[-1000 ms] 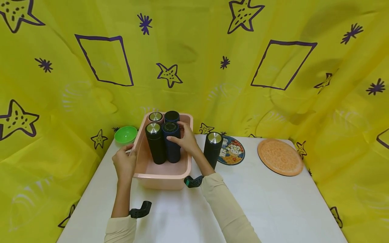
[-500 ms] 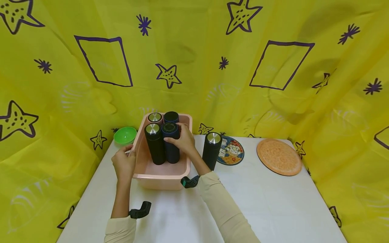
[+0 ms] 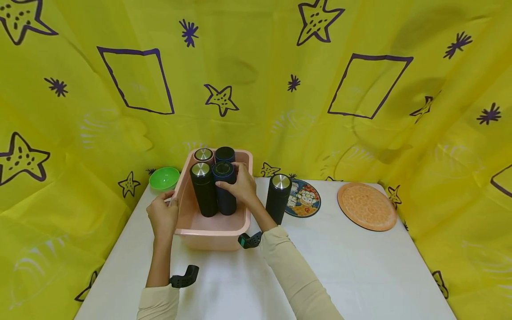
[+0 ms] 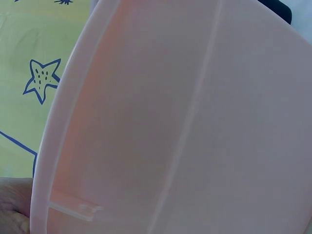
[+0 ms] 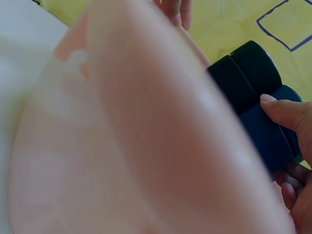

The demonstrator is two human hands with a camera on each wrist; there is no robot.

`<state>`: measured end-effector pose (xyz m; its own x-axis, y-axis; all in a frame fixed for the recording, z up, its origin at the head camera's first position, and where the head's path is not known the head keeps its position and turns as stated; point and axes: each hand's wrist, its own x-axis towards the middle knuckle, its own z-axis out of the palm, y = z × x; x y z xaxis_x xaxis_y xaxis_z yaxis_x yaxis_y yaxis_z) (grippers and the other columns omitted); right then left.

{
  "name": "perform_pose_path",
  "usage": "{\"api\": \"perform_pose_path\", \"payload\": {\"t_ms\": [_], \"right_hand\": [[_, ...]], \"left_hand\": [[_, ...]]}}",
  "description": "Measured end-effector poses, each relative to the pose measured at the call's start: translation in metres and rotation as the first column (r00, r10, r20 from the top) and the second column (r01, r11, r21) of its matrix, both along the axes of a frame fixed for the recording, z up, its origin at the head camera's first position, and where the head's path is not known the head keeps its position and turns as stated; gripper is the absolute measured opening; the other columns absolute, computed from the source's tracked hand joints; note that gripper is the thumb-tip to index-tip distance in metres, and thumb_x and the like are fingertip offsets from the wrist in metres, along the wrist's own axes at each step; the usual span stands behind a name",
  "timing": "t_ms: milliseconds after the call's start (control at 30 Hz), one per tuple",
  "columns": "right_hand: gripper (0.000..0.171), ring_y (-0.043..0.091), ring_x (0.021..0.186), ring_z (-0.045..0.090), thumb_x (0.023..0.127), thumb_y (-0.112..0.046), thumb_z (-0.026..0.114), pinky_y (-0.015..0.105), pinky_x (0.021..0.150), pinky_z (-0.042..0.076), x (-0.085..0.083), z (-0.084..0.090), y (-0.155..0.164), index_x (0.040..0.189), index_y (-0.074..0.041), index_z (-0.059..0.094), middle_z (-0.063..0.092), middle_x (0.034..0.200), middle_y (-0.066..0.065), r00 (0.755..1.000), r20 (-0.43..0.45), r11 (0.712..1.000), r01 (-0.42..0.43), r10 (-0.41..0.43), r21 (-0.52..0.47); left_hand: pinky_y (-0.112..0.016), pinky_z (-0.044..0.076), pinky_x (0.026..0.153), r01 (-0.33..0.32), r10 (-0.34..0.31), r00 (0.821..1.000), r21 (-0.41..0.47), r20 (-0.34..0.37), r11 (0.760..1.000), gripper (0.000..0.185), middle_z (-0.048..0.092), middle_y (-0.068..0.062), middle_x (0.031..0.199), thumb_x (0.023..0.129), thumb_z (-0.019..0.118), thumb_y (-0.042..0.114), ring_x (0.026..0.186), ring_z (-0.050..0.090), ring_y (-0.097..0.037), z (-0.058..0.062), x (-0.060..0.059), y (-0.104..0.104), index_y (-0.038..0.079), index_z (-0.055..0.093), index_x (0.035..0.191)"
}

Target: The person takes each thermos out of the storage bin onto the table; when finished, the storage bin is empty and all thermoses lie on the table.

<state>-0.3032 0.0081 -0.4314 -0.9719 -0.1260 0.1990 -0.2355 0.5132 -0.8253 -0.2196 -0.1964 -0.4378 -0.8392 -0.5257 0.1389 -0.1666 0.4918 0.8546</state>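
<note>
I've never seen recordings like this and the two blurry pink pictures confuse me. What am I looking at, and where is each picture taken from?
No machine here: a person works with two bare hands. The wide picture comes from a camera on their head, looking down at a white table. The two blurry ones come from cameras on the wrists, so close that the pink tub fills them.

The left hand holds the tub's left rim. The right hand grips a dark blue flask standing in the tub, its fingers curled round it. Three more flasks stand beside it in the tub.

Outside the tub stand a black flask, a picture coaster, an orange round mat and a green bowl.
</note>
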Motion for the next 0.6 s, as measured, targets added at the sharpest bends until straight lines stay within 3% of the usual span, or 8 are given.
{"api": "perform_pose_path", "payload": {"t_ms": [300, 600], "right_hand": [[0.076, 0.029, 0.125, 0.053, 0.076, -0.036, 0.082, 0.05, 0.107, 0.04, 0.0019, 0.0012, 0.0017, 0.137, -0.009, 0.047, 0.051, 0.139, 0.009, 1.0, 0.002, 0.998, -0.017, 0.017, 0.055], [0.078, 0.03, 0.118, 0.058, 0.075, -0.037, 0.083, 0.049, 0.102, 0.045, 0.0053, -0.0003, 0.0028, 0.137, -0.011, 0.043, 0.061, 0.131, 0.009, 1.0, 0.011, 0.997, -0.026, 0.026, 0.068]], "left_hand": [[-0.051, 0.057, 0.079, 0.003, -0.003, 1.0, -0.001, 0.0, 1.0, 0.031, 0.067, -0.029, 0.115, 0.095, 0.057, 0.01, 0.099, 0.069, -0.04, -0.001, 0.001, 0.0003, -0.003, 0.065, 0.121], [-0.052, 0.056, 0.081, 0.0, 0.0, 1.0, 0.007, 0.01, 1.0, 0.031, 0.067, -0.029, 0.114, 0.095, 0.056, 0.01, 0.099, 0.068, -0.041, 0.0014, 0.0018, 0.0004, -0.002, 0.065, 0.122]]}}
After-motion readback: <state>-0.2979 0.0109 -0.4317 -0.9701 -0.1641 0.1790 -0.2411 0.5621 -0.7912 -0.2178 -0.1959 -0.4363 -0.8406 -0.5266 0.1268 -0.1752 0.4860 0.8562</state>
